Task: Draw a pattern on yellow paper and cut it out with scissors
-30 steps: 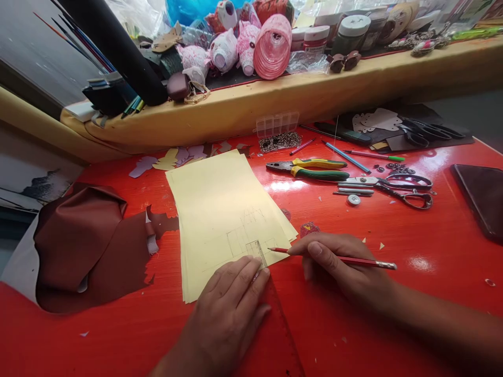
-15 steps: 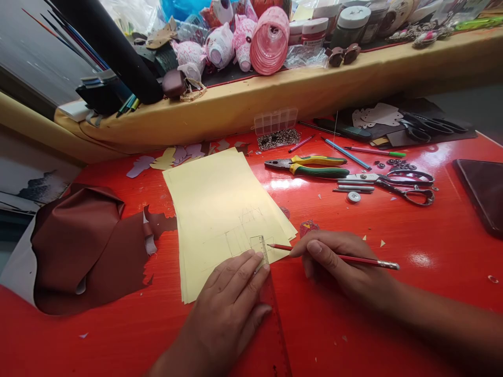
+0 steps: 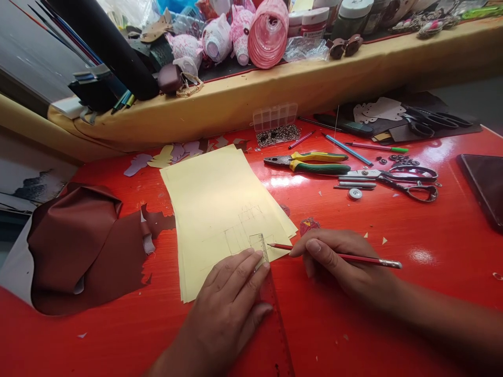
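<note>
My left hand (image 3: 231, 298) lies flat with its fingers stretched over a clear ruler (image 3: 280, 335), pressing it onto yellow paper (image 3: 208, 193). The ruler's far end shows past my fingertips; part of its length is under the hand. Thin pencil lines, some of them boxes, mark the lower right of the top sheet. In a writing grip, my right hand (image 3: 341, 262) is closed on a red pencil (image 3: 369, 258). The pencil's point is at the paper, just right of the ruler's end; whether it touches I cannot tell.
Brown leather-like material (image 3: 74, 246) lies at the left. Behind the paper's right side are pliers (image 3: 310, 162), scissors (image 3: 408, 180) and a small parts box (image 3: 277, 125). A dark flat device (image 3: 483, 188) rests at the right edge. A crowded shelf (image 3: 236, 91) runs along the back.
The view has shifted slightly. Both hands, the ruler and the pencil keep nearly the same places on the paper.
</note>
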`<state>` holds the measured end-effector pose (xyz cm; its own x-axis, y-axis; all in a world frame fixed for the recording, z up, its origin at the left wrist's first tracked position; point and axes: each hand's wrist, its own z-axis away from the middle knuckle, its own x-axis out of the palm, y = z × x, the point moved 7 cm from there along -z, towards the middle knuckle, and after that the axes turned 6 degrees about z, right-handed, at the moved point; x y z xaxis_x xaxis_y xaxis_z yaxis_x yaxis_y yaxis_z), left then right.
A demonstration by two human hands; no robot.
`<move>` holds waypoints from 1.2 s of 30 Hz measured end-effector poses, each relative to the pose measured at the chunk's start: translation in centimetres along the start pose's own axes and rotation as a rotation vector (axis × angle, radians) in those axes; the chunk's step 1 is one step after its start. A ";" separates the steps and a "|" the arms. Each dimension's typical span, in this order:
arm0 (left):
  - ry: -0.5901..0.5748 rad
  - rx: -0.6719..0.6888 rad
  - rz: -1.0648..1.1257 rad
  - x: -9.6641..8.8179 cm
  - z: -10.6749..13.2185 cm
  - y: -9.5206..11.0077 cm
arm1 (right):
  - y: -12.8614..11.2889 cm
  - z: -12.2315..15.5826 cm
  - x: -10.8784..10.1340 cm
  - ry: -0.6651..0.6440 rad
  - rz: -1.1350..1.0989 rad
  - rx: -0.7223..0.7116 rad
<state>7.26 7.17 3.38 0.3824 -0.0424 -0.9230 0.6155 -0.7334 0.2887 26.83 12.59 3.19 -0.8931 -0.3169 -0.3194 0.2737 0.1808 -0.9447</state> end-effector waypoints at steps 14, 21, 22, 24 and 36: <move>0.020 -0.014 0.020 0.3 0.1 0.0 | 0.2 0.0 -0.1 -0.012 0.041 0.024; 0.022 -0.009 0.006 0.2 0.0 0.0 | -0.1 -0.1 -0.1 -0.005 0.042 0.018; 0.021 -0.012 0.008 0.2 0.0 0.0 | -0.1 -0.1 -0.1 -0.002 0.042 0.017; 0.015 -0.024 0.013 0.3 0.0 0.0 | -0.2 -0.1 -0.1 0.000 0.039 0.009; -0.010 -0.032 0.036 0.5 0.0 0.0 | -0.3 -0.2 -0.1 -0.017 0.053 -0.013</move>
<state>7.41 7.13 2.94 0.3975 -0.0755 -0.9145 0.6231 -0.7093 0.3295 26.75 12.72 3.53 -0.8713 -0.3224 -0.3701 0.3155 0.2099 -0.9254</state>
